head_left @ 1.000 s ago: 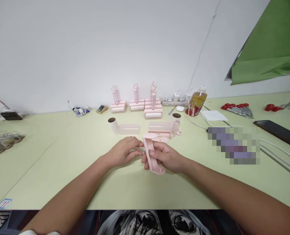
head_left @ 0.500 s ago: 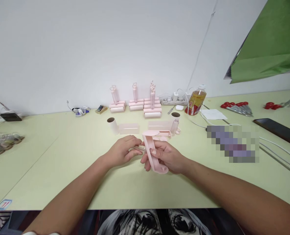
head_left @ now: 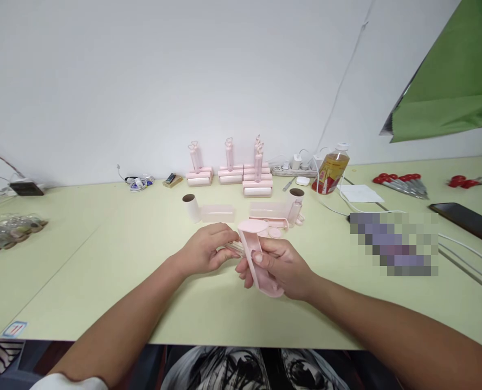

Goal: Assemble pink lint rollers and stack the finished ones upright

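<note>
From my station I see the right hand (head_left: 283,268) closed around a pink lint-roller frame (head_left: 254,250), held over the middle of the worktop (head_left: 102,260). The left hand (head_left: 204,250) pinches a clear rod (head_left: 235,248) (only its tip shows), and the rod's end meets the frame. Just behind lies a cardboard roll core (head_left: 192,207). Finished lint rollers (head_left: 257,176) stand by the wall, with a drink bottle (head_left: 331,169) to their right.

The left hand (head_left: 206,250) hides most of a clear tube (head_left: 236,248)

Bottle (head_left: 331,172), red-handled tools (head_left: 401,181), phone (head_left: 470,222) on table (head_left: 102,260)
</note>
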The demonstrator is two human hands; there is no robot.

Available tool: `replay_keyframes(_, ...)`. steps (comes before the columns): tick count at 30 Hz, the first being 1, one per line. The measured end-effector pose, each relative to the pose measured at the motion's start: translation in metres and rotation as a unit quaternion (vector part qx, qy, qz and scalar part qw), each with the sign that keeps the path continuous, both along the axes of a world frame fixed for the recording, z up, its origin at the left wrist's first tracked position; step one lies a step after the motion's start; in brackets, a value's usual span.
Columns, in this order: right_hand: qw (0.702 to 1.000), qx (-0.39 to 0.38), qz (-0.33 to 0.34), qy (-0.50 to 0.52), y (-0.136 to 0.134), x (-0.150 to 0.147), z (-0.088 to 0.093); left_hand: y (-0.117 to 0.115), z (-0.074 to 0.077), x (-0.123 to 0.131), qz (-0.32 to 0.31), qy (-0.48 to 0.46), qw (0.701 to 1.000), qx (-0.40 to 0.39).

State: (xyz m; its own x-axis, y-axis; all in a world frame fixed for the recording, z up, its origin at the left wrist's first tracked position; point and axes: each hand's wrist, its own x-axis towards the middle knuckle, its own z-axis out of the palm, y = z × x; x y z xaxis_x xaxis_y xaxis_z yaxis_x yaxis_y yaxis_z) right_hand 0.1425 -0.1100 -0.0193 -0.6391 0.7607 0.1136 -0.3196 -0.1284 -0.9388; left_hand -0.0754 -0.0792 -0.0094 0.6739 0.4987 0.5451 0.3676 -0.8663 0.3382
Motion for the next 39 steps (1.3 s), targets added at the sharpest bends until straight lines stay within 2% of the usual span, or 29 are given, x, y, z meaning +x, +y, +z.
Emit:
replay_keyframes(6, 0.998, 0.034, 0.011, -0.045, 0.001, 0.005, 0.003, -0.009, 0.008, -0.005, -0.008, 0.035, 0.999, 0.016)
replay_keyframes(12, 0.996, 0.061, 0.002, -0.061, 0.003, 0.004, 0.004, -0.012, 0.007, -0.005, -0.008, 0.082, 0.996, -0.044)
replay_keyframes(15, 0.995, 0.069, -0.026, -0.073, -0.003, 0.001, 0.007, -0.012, 0.008, -0.004, -0.008, 0.083, 0.995, -0.051)
replay_keyframes(18, 0.994, 0.075, -0.053, -0.067, -0.011, 0.000, 0.010, -0.014, 0.007, -0.002, -0.014, 0.060, 0.998, -0.018)
replay_keyframes(23, 0.998, 0.042, -0.045, -0.031, -0.017, -0.001, 0.009, -0.014, -0.005, 0.007, 0.004, -0.021, 0.994, 0.110)
replay_keyframes(27, 1.000, -0.008, -0.022, 0.013, -0.023, 0.001, 0.013, -0.010, -0.017, 0.015, 0.002, -0.097, 0.988, 0.118)
replay_keyframes(30, 0.998, -0.036, -0.009, 0.045, -0.024, 0.006, 0.020, -0.006, -0.019, 0.010, 0.043, -0.136, 0.986, 0.086)
replay_keyframes(33, 0.995, 0.011, -0.093, 0.020, -0.014, 0.012, 0.024, -0.002, -0.014, -0.003, 0.114, -0.198, 0.971, 0.078)
replay_keyframes(36, 0.976, 0.099, -0.168, -0.094, 0.006, 0.013, 0.023, 0.004, -0.003, -0.017, 0.227, -0.327, 0.916, 0.057)
replay_keyframes(38, 0.941, 0.181, -0.189, -0.213, 0.020, 0.010, 0.023, 0.009, 0.005, -0.026, 0.262, -0.390, 0.883, 0.001)
replay_keyframes(39, 0.912, 0.230, -0.195, -0.278, 0.026, 0.006, 0.024, 0.011, 0.009, -0.030, 0.260, -0.400, 0.878, -0.045)
